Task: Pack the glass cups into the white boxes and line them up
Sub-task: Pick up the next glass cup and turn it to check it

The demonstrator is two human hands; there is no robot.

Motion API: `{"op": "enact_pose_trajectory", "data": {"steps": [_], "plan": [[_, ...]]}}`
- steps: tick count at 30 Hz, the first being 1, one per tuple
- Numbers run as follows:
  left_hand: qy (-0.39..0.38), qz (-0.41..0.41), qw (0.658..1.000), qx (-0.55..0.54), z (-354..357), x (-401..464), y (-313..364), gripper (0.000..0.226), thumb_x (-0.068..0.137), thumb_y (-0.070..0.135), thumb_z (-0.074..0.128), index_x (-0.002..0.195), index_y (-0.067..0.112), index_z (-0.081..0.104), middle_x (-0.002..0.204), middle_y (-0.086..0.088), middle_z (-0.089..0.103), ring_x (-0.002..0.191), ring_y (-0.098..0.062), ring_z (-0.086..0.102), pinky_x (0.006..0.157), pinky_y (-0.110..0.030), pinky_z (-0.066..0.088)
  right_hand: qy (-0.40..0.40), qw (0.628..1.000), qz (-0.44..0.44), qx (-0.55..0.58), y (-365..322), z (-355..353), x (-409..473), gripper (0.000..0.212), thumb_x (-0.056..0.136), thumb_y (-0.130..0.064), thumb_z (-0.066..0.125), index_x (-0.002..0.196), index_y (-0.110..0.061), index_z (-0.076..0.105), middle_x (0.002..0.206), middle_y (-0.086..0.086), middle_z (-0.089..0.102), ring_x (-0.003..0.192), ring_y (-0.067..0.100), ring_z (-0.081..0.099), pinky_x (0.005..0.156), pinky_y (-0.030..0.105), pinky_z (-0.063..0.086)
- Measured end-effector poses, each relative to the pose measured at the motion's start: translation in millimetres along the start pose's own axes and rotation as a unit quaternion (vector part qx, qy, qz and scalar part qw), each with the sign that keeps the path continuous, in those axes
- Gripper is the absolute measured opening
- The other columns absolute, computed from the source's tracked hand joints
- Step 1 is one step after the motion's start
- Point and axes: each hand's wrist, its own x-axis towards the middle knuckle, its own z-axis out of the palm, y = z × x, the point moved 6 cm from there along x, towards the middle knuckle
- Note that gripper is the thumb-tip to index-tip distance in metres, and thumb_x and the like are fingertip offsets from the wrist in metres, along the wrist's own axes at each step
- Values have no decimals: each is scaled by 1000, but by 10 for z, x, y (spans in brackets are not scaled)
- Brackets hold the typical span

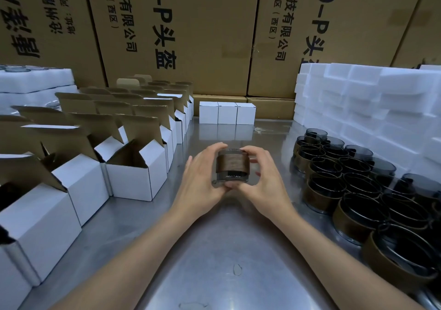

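Both hands (pixel 202 173) grip a brown-banded glass cup (pixel 232 166), label seemingly unreadable.

We stand at a steel table (pixel 214 250) whose brushed top reflects a pale overhead light. Behind it we see a wall of large brown cartons (pixel 191 35) printed with black Chinese characters, standing side by side. White foam blocks (pixel 358 95) are stacked along the right, and more foam (pixel 33 80) sits at the far left.
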Motion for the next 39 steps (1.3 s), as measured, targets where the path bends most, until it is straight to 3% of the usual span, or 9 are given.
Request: {"op": "enact_pose_trajectory", "data": {"steps": [3, 7, 12, 19, 26, 29, 31, 35, 39], "plan": [[1, 2, 1000, 5, -21, 3, 15, 61, 70, 24, 74, 123, 32, 44, 116, 21, 55, 116, -8, 51, 110, -51, 27, -6, 1000, -4, 6, -7, 1, -6, 68, 66, -19, 85, 115, -41, 45, 118, -15, 44, 114, 5, 47, 98, 31, 44], [-1, -23, 1000, -17, -25, -3, -40, 60, 69, 14, 73, 117, 30, 42, 103, 33, 50, 106, 1, 48, 106, -53, 33, -49, 997, 41, 48, 56, 56, -32, 81, 65, -30, 86, 129, -44, 38, 132, -12, 34, 116, -2, 45, 96, 21, 44], [-8, -31, 998, -46, -16, 2, -44, 61, 70, 21, 78, 116, 34, 39, 108, 29, 54, 114, -7, 53, 101, -47, 40, -33, 996, 40, 69, 45, 39, -18, 65, 70, -16, 82, 116, -43, 45, 119, -19, 54, 109, 3, 56, 89, 36, 52], [-53, -50, 995, -67, 60, -5, -63, 63, 75, 8, 63, 117, 47, 36, 113, 22, 57, 101, -1, 58, 80, -31, 53, -19, 999, 27, -14, 51, 36, -27, 60, 70, -6, 75, 105, -40, 39, 112, -6, 45, 100, 11, 53, 82, 45, 52], [-103, -70, 987, -101, 119, -41, -27, 49, 71, 53, 62, 115, 46, 39, 112, 19, 58, 107, 3, 55, 86, -9, 42, -55, 990, -10, -131, 48, 97, -51, 52, 71, -6, 65, 103, -32, 33, 114, -8, 43, 102, 14, 38, 77, 35, 44], [-94, -87, 989, -79, 126, -40, -74, 43, 77, 52, 68, 109, 41, 42, 110, 14, 58, 103, -1, 57, 80, -5, 41, -79, 989, -4, -125, 71, 140, -56, 48, 72, -2, 56, 105, -29, 33, 124, -5, 40, 105, 13, 35, 80, 39, 44], [-93, -93, 988, -75, 134, -42, -90, 46, 78, 47, 71, 111, 40, 41, 110, 12, 58, 100, -2, 58, 78, -5, 43, -102, 987, 1, -122, 97, 176, -65, 49, 71, 0, 51, 104, -30, 30, 129, -4, 37, 105, 13, 33, 80, 38, 42], [-101, -114, 987, -43, 144, -50, -122, 70, 73, 49, 74, 127, 39, 31, 115, 10, 56, 101, -10, 61, 90, -30, 49, -120, 986, 14, -115, 134, 194, -69, 50, 68, 7, 42, 100, -31, 30, 127, -10, 34, 103, 10, 30, 80, 35, 38], [-115, -92, 989, 27, 150, -70, -69, 80, 73, 57, 70, 135, 39, 24, 125, 10, 54, 114, -10, 54, 87, -21, 39, -109, 985, 32, -130, 152, 162, -45, 47, 67, 11, 42, 94, -27, 37, 114, -15, 35, 102, 8, 31, 82, 37, 41]]}}
